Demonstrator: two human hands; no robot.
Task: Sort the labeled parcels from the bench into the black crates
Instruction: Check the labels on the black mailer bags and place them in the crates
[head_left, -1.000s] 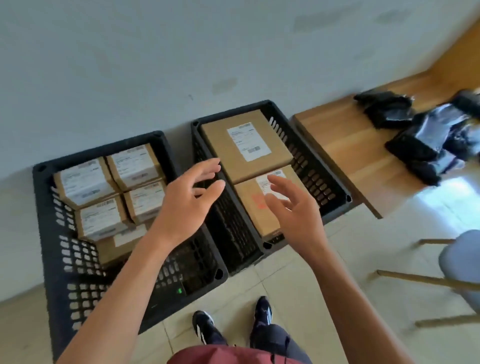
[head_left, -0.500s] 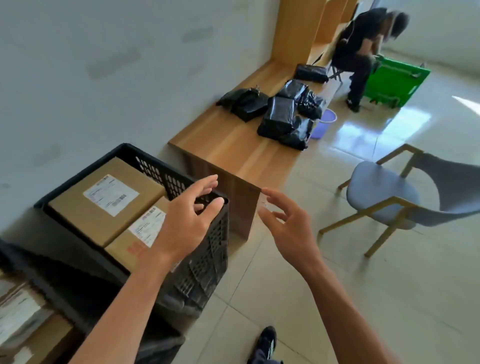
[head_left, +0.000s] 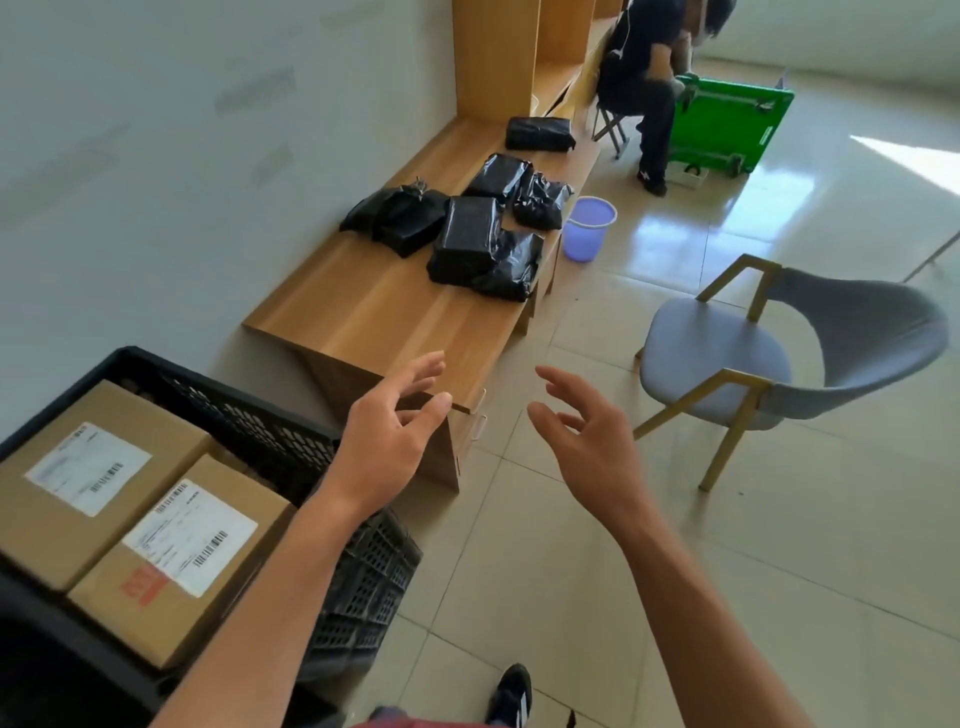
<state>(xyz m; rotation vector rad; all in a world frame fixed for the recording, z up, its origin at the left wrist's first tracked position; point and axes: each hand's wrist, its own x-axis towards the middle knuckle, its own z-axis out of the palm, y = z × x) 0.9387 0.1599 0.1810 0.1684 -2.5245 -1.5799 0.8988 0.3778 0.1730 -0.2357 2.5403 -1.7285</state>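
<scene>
So both hands were empty, left hand (head_left: 387, 444) and right hand (head_left: 582, 431) up in the air off the near end of the worktop (head_left: 374, 306), fingers (head_left: 423, 371) loosely spread. The black-wrapped parcels (head_left: 470, 241) sat well beyond them, further along the worktop. The black crate (head_left: 249, 410) beside that near end held two labeled boxes (head_left: 104, 478). Compared with half a second ago, the view had swung further toward the parcels.

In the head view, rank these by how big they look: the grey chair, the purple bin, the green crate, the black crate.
1. black crate, though nearness to the camera inflates it
2. grey chair
3. green crate
4. purple bin
</scene>
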